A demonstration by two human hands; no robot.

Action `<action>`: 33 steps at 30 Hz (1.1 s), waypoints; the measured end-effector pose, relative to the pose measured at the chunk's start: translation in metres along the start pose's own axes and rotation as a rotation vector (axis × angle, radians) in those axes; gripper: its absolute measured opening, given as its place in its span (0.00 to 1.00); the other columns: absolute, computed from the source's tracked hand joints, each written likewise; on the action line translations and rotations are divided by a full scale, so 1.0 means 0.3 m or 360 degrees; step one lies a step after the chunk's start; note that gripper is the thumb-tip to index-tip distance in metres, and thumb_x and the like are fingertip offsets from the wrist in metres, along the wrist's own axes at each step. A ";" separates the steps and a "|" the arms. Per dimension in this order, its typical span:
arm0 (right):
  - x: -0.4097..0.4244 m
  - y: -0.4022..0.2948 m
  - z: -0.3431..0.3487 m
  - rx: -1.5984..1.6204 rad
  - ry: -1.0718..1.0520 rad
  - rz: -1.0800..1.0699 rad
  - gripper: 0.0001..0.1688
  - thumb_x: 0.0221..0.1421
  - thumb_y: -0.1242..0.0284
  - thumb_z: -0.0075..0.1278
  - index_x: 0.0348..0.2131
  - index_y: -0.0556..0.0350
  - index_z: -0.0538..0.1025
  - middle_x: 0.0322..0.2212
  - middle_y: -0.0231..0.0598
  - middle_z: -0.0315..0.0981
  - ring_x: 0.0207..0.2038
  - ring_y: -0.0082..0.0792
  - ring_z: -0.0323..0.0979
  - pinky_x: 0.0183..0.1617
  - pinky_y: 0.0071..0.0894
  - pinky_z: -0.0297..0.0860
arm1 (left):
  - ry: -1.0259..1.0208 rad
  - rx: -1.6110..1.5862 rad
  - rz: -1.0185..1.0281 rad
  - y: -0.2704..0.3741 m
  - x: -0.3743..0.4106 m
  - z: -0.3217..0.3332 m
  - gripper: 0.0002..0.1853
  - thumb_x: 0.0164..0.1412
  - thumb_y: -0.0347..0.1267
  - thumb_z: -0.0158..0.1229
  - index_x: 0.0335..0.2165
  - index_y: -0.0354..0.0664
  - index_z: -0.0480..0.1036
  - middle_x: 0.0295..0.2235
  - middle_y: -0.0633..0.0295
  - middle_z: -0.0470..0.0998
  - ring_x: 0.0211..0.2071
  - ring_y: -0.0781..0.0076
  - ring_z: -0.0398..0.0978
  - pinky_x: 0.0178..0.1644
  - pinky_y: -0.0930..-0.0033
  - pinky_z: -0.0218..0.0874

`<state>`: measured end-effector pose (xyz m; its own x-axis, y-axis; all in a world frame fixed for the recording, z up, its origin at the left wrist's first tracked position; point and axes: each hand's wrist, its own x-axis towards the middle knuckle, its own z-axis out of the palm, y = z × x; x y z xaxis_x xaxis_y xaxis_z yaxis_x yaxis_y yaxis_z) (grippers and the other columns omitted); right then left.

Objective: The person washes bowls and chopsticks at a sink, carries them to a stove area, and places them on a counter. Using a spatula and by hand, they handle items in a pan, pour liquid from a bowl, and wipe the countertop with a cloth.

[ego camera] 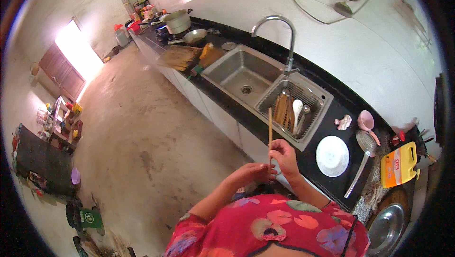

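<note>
Between the fingers and thumb of my right hand (284, 155) is a thin wooden stick, likely a chopstick (270, 125), held upright in front of the counter. My left hand (257, 171) is at the lower end of the same stick, its fingers partly hidden, so its hold is unclear. Beyond them lies a steel double sink (231, 93). A wire rack in its right basin holds wooden chopsticks (283, 107), a white spoon (296, 111) and metal utensils. Right of my hands, a white bowl or plate (332, 156) rests on the black counter.
A curved faucet (292, 40) rises behind the sink. Rightward are a pink ladle (366, 120), a metal skimmer (365, 147), a yellow jug (398, 164) and a steel basin (387, 226). Left along the counter are a wooden board (179, 57), a pan (195, 36) and a pot (177, 21).
</note>
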<state>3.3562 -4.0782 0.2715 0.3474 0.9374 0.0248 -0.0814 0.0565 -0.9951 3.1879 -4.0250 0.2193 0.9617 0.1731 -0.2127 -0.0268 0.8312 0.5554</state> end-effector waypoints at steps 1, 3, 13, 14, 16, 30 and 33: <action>0.026 0.017 0.069 0.0031 -0.0084 -0.0005 0.10 0.47 0.83 0.48 0.34 0.60 0.71 0.27 0.30 0.69 0.30 0.20 0.68 0.35 0.21 0.68 | 0.0101 0.0246 0.0113 0.056 -0.103 0.031 0.25 0.63 0.42 0.49 0.52 0.37 0.65 0.43 0.57 0.74 0.43 0.66 0.73 0.49 0.67 0.62; 0.062 0.004 0.227 0.0106 -0.0298 0.0019 0.09 0.48 0.82 0.48 0.34 0.60 0.71 0.26 0.31 0.68 0.30 0.21 0.69 0.34 0.22 0.68 | 0.0422 0.0405 0.0292 0.091 -0.266 -0.011 0.24 0.62 0.40 0.50 0.50 0.34 0.67 0.38 0.58 0.75 0.38 0.67 0.74 0.48 0.63 0.64; 0.217 0.077 0.801 0.0108 -0.0988 0.0330 0.11 0.51 0.77 0.53 0.36 0.60 0.70 0.29 0.32 0.70 0.31 0.23 0.69 0.33 0.23 0.69 | 0.1529 0.0587 0.0679 0.216 -0.749 -0.078 0.16 0.60 0.34 0.52 0.40 0.30 0.74 0.30 0.61 0.76 0.30 0.75 0.72 0.41 0.70 0.66; 0.243 0.072 0.831 0.0094 -0.1043 0.0351 0.11 0.52 0.76 0.53 0.36 0.59 0.70 0.29 0.32 0.70 0.31 0.22 0.69 0.33 0.23 0.69 | 0.1571 0.0534 0.0717 0.225 -0.766 -0.110 0.16 0.60 0.34 0.52 0.39 0.30 0.74 0.29 0.61 0.76 0.29 0.75 0.72 0.40 0.71 0.66; 0.311 0.093 0.886 0.0028 -0.1120 0.0336 0.11 0.51 0.75 0.54 0.35 0.58 0.70 0.29 0.31 0.71 0.30 0.21 0.69 0.32 0.23 0.68 | 0.1659 0.0419 0.0800 0.229 -0.800 -0.188 0.16 0.59 0.33 0.53 0.38 0.29 0.74 0.28 0.62 0.76 0.28 0.75 0.72 0.38 0.72 0.65; 1.037 0.240 1.351 0.0395 -0.0836 0.0375 0.11 0.50 0.73 0.55 0.33 0.56 0.71 0.24 0.28 0.71 0.23 0.18 0.66 0.22 0.20 0.63 | 0.1923 0.0180 0.1070 1.023 -0.801 -0.619 0.14 0.59 0.27 0.52 0.41 0.27 0.70 0.26 0.62 0.73 0.28 0.73 0.72 0.37 0.71 0.66; 1.190 0.226 1.489 0.0391 -0.0835 0.0391 0.12 0.50 0.72 0.56 0.34 0.57 0.71 0.25 0.29 0.71 0.23 0.18 0.66 0.23 0.20 0.64 | 0.1940 0.0173 0.1146 1.172 -0.849 -0.720 0.14 0.58 0.25 0.52 0.43 0.27 0.69 0.27 0.60 0.74 0.28 0.72 0.73 0.38 0.69 0.68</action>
<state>3.0573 -3.5863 0.2557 -0.2082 0.9733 -0.0962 -0.3344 -0.1632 -0.9282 2.8746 -3.6629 0.2951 -0.0884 0.9211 -0.3792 -0.3276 0.3326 0.8843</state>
